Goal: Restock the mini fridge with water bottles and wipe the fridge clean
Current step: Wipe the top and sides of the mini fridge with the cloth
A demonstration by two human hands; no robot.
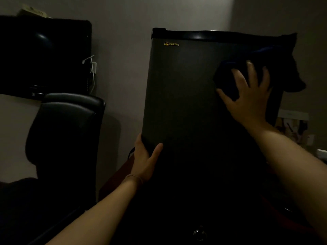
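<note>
Dim grey walls [123, 41] close in the scene, and most of it lies in deep shadow. Against the wall stands the mini fridge [185, 103], its dark door shut and facing the camera, with a small gold logo [171, 44] near the upper left corner and a glossy black strip along the top edge. The right hand [247, 96] lies flat against the upper right part of the door with its fingers spread wide, pressing a dark cloth [230, 75] to the surface; a loose part of the cloth reaches up toward the door's top right corner. The left hand [146, 160] grips the door's left edge lower down, thumb on the front face and fingers wrapped behind the edge; a thin band sits on its wrist. To the left of the fridge stands a black padded chair [67, 129], and above and behind it hangs a dark screen [44, 53] with a white cable [92, 73] dangling at its right side. At the far right edge some pale objects show, too dim to tell apart.
</note>
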